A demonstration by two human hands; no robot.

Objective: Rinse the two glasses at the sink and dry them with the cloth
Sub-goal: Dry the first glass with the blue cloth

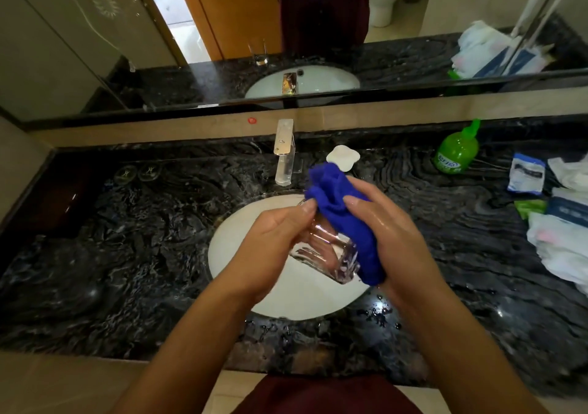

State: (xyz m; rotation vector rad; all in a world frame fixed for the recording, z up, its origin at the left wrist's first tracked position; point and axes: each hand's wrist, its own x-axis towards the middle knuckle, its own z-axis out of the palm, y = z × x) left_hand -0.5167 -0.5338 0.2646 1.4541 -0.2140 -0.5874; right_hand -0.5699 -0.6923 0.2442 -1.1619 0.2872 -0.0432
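Two bare forearms reach over the near counter edge to a white oval sink [241, 222]. Left hand [270, 248] curls around a clear glass [324, 254], tilted on its side above the basin. Right hand [391, 232] grips a blue cloth [343, 219] pressed against the glass — part bunched at its far end. Faucet [284, 155] stands just beyond. Dark marble counter [111, 270] lies bare to the left; a green bottle [458, 151] and packets [526, 173] crowd the right — far right edge.
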